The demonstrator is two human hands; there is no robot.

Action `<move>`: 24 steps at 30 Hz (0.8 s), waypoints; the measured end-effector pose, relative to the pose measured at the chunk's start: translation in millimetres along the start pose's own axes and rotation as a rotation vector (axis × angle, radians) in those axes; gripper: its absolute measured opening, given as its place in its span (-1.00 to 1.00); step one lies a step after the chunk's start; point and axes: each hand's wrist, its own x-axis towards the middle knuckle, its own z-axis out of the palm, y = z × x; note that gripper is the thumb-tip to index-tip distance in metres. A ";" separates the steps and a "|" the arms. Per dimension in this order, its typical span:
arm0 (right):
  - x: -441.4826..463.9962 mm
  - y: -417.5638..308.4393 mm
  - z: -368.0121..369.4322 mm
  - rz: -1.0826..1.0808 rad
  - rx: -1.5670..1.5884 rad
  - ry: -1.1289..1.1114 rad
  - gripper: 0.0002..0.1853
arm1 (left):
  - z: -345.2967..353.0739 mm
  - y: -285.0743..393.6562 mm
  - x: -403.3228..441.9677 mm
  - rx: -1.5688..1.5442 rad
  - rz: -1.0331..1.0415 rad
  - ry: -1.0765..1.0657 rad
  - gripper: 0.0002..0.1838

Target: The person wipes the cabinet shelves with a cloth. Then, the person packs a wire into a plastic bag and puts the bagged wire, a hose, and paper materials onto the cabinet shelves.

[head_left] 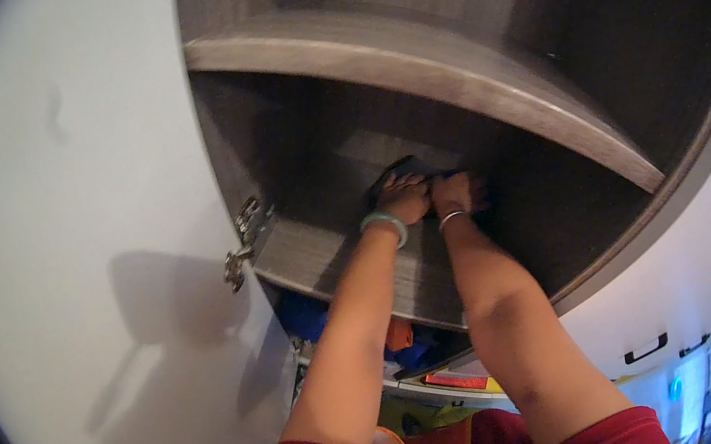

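Both of my arms reach into a dark wood cabinet compartment, below a thick upper shelf [406,58]. My left hand [406,197], with a pale green bangle at its wrist, presses on a dark object [402,165] on the lower shelf [297,252]; its fingers are stretched out. Close beside it on the right, my right hand [455,194] wears a thin silvery bracelet and has its fingers curled at the dark object. Shadow hides the details of that object and what lies under the fingers.
A white door [70,170] stands open at the left, with metal hinges [239,255]. Below the lower shelf are blue items [303,316] and an orange item [399,334]. White cabinet fronts with a black handle [646,349] run along the right.
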 end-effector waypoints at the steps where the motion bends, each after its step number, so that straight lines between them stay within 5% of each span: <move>1: -1.6 0.2 -1.3 0.002 0.024 -0.005 -0.61 | 3.7 -2.9 0.7 0.066 0.012 0.017 -0.52; 6: -18.9 -15.3 -20.7 -0.106 0.019 -0.063 -0.42 | 13.5 -2.1 -4.1 0.146 -0.108 0.130 -0.51; 10: -56.8 -57.0 -11.1 -0.268 -0.205 0.032 -0.46 | -11.9 -20.4 -37.3 0.259 -0.317 0.188 -0.50; 16: -60.8 -143.1 50.5 -0.911 0.058 -0.327 -0.62 | -36.2 -64.3 -72.3 0.214 -0.550 0.346 -0.63; 18: -56.9 -138.8 66.0 -1.097 0.084 -0.213 -0.66 | -28.1 -74.9 -67.5 0.274 -0.559 0.460 -0.65; 21: -55.6 -140.8 44.5 -1.010 -0.128 -0.450 -0.53 | -32.9 -59.4 -82.3 0.432 -0.455 0.335 -0.65; 24: -65.8 -138.8 45.9 -1.021 -0.013 -0.384 -0.51 | -41.8 -40.0 -102.3 0.435 -0.499 0.327 -0.59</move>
